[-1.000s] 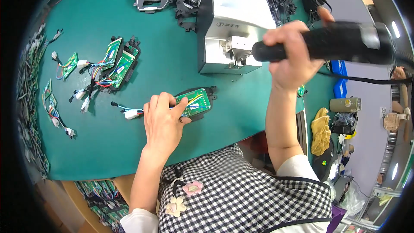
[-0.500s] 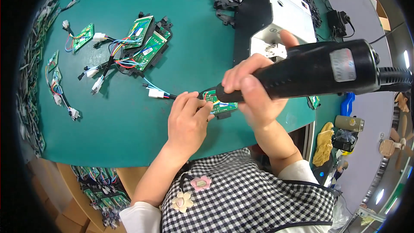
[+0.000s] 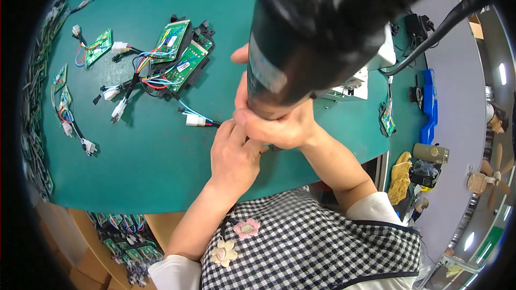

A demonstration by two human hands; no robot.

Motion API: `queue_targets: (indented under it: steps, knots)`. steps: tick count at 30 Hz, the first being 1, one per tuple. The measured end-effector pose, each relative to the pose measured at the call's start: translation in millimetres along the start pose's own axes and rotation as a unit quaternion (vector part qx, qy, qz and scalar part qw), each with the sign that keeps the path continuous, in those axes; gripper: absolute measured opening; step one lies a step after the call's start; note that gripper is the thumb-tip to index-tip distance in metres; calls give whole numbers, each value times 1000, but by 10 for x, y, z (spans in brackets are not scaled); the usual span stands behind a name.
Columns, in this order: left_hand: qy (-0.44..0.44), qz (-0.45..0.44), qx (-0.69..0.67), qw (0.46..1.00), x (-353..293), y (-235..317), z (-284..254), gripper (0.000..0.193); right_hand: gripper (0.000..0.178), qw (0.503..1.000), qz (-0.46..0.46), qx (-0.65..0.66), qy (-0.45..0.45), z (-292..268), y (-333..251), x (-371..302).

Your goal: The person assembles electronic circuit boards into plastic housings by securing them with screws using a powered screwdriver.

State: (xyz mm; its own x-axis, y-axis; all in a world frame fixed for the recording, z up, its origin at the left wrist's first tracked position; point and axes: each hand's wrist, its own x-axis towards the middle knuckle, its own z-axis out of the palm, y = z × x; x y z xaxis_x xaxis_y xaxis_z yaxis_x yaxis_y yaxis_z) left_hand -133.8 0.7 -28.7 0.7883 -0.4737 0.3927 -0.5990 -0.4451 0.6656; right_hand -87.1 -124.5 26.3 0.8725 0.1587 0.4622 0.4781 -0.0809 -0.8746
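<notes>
Your right hand (image 3: pixel 279 123) is wrapped tight around the grip of a big black power screwdriver (image 3: pixel 317 37), which stands almost upright and so close under the camera that its body blocks most of the view behind it. Your left hand (image 3: pixel 234 156) lies flat on the green surface (image 3: pixel 161 161), fingers together and pressed down just beside the tool's lower end, touching your right hand. Whatever piece you are pinning there is hidden under both hands; only a white connector (image 3: pixel 194 120) on blue and black wires pokes out to the left of your fingertips, so it is probably a wired circuit board like the others. Judging from that, you are mid-way through fastening this one piece: the tool is in place on it, but the tip itself cannot be seen, so you cannot tell from here whether the screw is seated. Farther up the surface, a pair of green circuit boards (image 3: pixel 180 56) with coloured wire bundles sits apart, with a smaller board (image 3: pixel 98 47) to its left and more along the left edge (image 3: pixel 62 96). Whether those are finished or waiting does not show. A grey machine (image 3: pixel 355 83) peeks out behind the tool.
</notes>
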Motion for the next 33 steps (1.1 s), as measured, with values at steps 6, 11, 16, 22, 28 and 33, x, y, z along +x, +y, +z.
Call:
queue_targets:
  steps: [6, 11, 16, 22, 28, 33]
  knots:
    - [-17, -20, 15, 1000, 3, -32, -12, 22, 56, 984, 13, 82, 160, -239, -198, -294]
    - [-72, -16, -17, 997, 98, 40, -182, 32, 57, 924, -170, -12, 342, -1014, -527, -191]
    - [-83, -27, -13, 996, 172, -59, -171, 24, 62, 959, -60, -11, 276, -1012, -483, -150]
    - [-98, -50, -30, 994, 204, -196, -141, 10, 77, 945, -80, 129, 288, -473, -582, -553]
    - [-65, -16, -61, 996, 203, -216, -66, 13, 81, 975, -8, 80, 206, -24, -370, -661]
    - [-77, -33, -58, 995, 190, -210, -57, 13, 80, 978, 37, 42, 201, 64, -314, -625]
